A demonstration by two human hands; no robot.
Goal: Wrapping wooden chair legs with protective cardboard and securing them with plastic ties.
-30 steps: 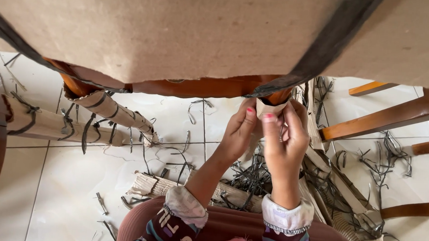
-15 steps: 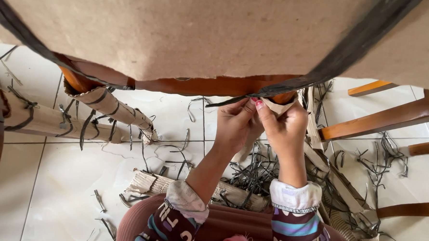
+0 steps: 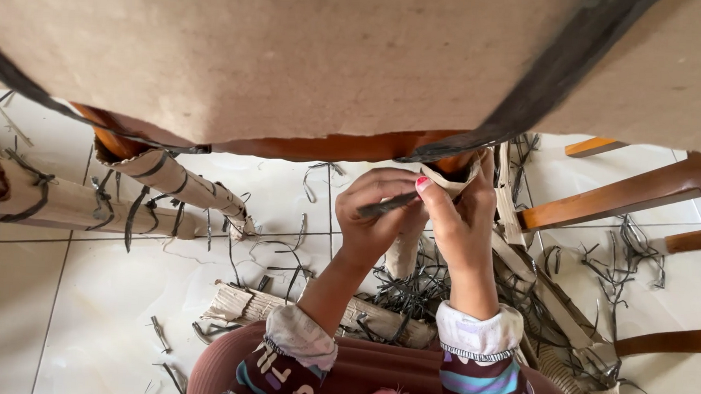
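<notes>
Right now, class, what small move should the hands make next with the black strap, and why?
Probably draw the black strap clear with the left hand: its loose end sits pinched in those fingers, while the right hand grips the paper wrap on the chair leg.

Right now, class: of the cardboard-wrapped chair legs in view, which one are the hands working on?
The leg at centre right, under the seat's edge. Both the left hand and right hand are on its wrapping; the two wrapped legs at left lie untouched.

Brown cardboard (image 3: 294,53), black strap (image 3: 561,64), white tiles (image 3: 101,304), striped sleeves (image 3: 476,380).
</notes>
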